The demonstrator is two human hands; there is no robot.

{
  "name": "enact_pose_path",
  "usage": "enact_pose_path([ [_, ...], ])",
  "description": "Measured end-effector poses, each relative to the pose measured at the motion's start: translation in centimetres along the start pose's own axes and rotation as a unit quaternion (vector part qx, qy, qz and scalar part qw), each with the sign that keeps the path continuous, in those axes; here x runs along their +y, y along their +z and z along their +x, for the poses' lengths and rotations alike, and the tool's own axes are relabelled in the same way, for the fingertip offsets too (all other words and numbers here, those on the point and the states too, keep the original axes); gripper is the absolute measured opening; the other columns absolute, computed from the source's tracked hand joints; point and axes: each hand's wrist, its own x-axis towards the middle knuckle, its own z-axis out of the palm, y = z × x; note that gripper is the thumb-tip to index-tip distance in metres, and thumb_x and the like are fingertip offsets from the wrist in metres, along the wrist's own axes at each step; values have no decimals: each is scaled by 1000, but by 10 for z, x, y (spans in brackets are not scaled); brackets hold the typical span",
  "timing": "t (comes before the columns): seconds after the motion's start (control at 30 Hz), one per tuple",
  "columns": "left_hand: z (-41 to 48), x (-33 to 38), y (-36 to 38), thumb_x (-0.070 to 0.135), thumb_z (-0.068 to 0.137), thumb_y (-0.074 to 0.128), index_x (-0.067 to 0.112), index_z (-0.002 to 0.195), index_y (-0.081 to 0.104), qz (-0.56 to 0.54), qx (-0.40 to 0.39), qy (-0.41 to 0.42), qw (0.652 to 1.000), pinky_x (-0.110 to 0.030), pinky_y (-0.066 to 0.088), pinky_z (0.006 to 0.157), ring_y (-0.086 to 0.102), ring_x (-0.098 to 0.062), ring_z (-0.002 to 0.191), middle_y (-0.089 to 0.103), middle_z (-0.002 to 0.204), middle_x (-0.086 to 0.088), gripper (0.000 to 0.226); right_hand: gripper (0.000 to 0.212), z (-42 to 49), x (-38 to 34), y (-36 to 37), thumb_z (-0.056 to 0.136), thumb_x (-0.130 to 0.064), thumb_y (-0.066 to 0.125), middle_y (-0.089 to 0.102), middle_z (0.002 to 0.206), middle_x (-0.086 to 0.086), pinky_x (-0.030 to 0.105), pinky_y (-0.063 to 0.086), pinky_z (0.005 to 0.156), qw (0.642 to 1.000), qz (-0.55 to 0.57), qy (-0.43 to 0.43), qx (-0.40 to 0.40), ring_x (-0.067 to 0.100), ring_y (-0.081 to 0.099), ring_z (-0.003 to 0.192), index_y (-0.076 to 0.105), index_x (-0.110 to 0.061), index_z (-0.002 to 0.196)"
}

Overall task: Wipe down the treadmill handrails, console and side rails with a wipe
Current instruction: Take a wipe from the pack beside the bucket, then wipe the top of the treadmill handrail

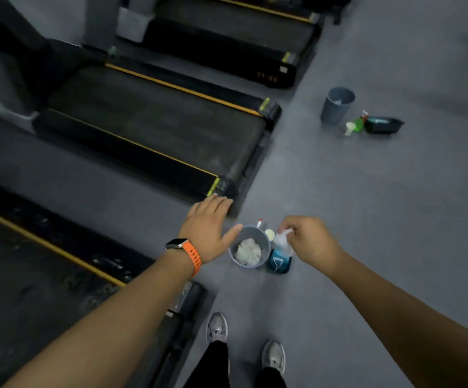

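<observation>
left hand (210, 228) spread, holding nothing | right hand (308, 242) grips spray bottle (280, 257) | bin (266, 252) holds crumpled wipes (248, 252)

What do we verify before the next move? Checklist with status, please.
1. Right hand grips the spray bottle by its top: ok.
2. Blue liquid in the bottle: ok.
3. Left hand free, open over the bucket: ok.
4. Wipes in the bucket: ok, a white wad.
5. A wipe in hand: not ok, neither hand holds one.
6. Wipes clean or used: cannot tell.
</observation>
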Motion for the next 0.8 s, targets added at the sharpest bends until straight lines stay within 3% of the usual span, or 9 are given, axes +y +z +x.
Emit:
enact_pose_path([
  [0.07,-19,-7,-25,65,101,38,19,154,39,13,15,-23,1000,-45,24,121,26,-25,153,42,159,-3,71,28,-6,-31,-14,97,-15,55,73,96,2,32,46,68,988,-130,-80,6,28,66,87,71,-36,107],
  [0.13,-41,-18,-43,65,102,37,19,155,37,15,26,-59,998,-45,22,121,25,-25,153,42,159,-3,70,24,-6,-61,-26,99,-23,57,70,95,2,32,43,65,952,-250,-171,42,29,67,89,66,-36,116],
  [0.2,-72,-33,-56,70,99,30,20,154,38,16,42,-102,994,-46,24,122,27,-26,153,43,158,-3,75,21,-9,-96,-25,88,-20,72,66,78,3,29,35,52,907,-328,-251,80,31,65,72,67,-30,105],
  [0.27,-95,-45,-68,72,96,23,19,152,41,23,51,-125,991,-47,28,120,31,-26,151,47,155,-3,80,20,-8,-118,-20,84,-17,77,64,69,6,28,29,49,894,-335,-281,102,34,65,63,65,-24,99],
  [0.33,-131,-66,-82,72,95,22,18,150,44,30,67,-162,984,-47,30,118,35,-27,148,50,152,-4,81,12,-6,-151,-3,97,-22,63,70,82,7,32,39,55,916,-266,-288,86,38,68,76,65,-27,108],
  [0.43,-184,-105,-103,71,96,23,19,151,42,28,89,-219,971,-46,29,119,34,-25,149,49,153,-3,79,23,-4,-208,30,98,-16,57,74,90,5,39,55,69,955,-77,-288,11,32,68,83,74,-29,108],
  [0.57,-257,-172,-130,69,99,30,20,152,42,29,115,-282,952,-46,29,120,33,-24,150,48,154,-2,73,29,-10,-300,93,94,-4,60,79,96,-6,23,51,77,948,66,-295,-95,11,71,91,83,-21,96],
  [0.73,-350,-257,-169,67,101,32,20,151,43,26,137,-343,929,-46,27,121,32,-23,151,48,155,-2,69,31,-26,-424,172,95,0,60,76,100,-10,22,56,83,933,169,-248,-199,6,71,98,80,-24,95],
  [0.8,-381,-285,-181,63,103,36,19,152,43,30,144,-363,920,-45,25,121,31,-23,151,47,155,-2,66,24,-32,-472,200,98,-6,61,77,107,-5,32,61,91,918,237,-212,-236,12,72,103,82,-18,99],
])
